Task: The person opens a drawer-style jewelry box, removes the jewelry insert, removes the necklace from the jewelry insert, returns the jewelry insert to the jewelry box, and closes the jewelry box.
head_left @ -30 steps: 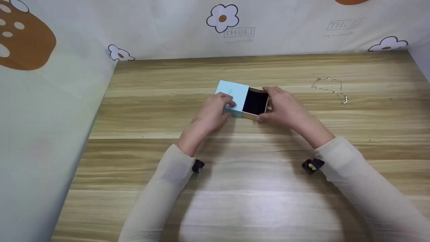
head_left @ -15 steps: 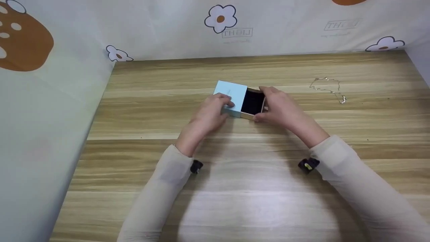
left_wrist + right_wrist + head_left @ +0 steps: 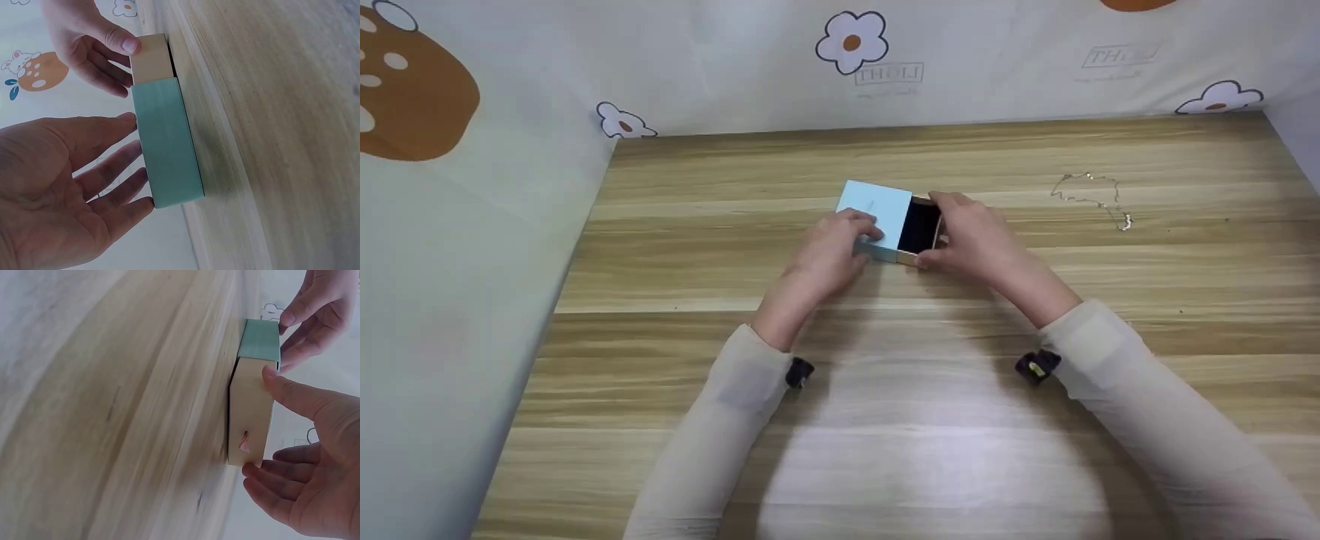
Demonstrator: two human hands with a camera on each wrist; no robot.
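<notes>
A light blue box sleeve (image 3: 885,202) lies flat on the table with its drawer (image 3: 247,410) partly out on the right. Black lining (image 3: 919,225) shows inside this tan drawer. My left hand (image 3: 832,251) rests on the sleeve, its fingertips along the upper face in the left wrist view. My right hand (image 3: 979,244) holds the drawer's outer end between thumb and fingers, the thumb at the near side and fingers at the far side. A small ribbon tab (image 3: 244,442) sticks out of the drawer's end face in the right wrist view.
A thin silver chain (image 3: 1101,202) lies loosely on the wood-grain table (image 3: 922,420), to the right of the box. Behind the table hangs a pale cloth (image 3: 735,67) with printed flowers, and it also covers the left side.
My right hand has moved left, sliding the drawer further into the sleeve, so less of the black lining shows. The left hand stays on the sleeve.
</notes>
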